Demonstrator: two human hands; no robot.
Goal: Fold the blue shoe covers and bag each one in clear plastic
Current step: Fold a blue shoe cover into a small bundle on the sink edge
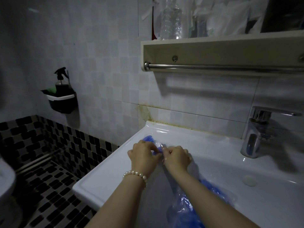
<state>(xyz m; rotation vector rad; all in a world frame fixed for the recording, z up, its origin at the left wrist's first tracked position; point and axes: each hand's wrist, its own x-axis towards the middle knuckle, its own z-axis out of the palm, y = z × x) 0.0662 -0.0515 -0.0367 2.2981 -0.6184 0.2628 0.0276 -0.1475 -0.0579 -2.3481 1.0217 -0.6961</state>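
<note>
On the flat left edge of the white shiny sink (105, 175), both hands work together. The left hand (144, 156) and right hand (176, 157) pinch a thin clear plastic bag (160, 146) around a crinkly blue shoe cover (148, 139), probably half inside. Next, push it all in.
</note>
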